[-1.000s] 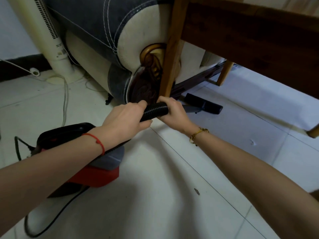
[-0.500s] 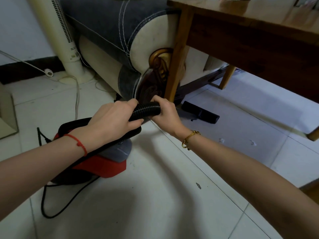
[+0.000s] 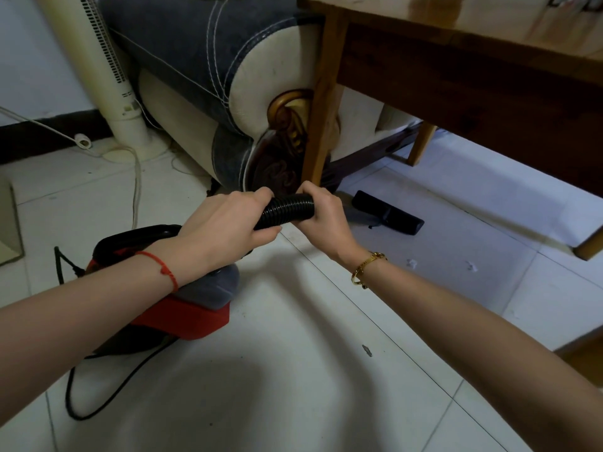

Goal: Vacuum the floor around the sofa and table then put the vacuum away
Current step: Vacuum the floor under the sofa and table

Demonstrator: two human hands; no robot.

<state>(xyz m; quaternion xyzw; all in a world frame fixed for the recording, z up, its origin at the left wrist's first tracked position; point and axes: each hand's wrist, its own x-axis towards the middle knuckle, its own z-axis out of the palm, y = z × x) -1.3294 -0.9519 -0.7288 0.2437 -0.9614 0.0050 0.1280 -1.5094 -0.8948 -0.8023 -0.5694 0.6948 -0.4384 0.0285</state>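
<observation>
Colours and patterns being noted at floor level by the sofa.
A black ribbed hose point(image 3: 287, 212) is being shown against pale white floor tiles point(image 3: 293, 402) crossed by thin grey grout lines. The vacuum body point(image 3: 182, 316) is being seen as red below, grey on top, with a black handle and black cord point(image 3: 98, 407). The floor nozzle point(image 3: 388, 217) is being seen as black. The sofa point(image 3: 202, 50) is being displayed in dark blue-grey with white stitching, cream panels and gold-and-dark-brown carved trim. The table point(image 3: 456, 44) is being seen in warm brown wood. A cream tower fan point(image 3: 104, 70) is being noted, plus a red string bracelet point(image 3: 161, 267) and a gold bracelet point(image 3: 367, 265).
</observation>
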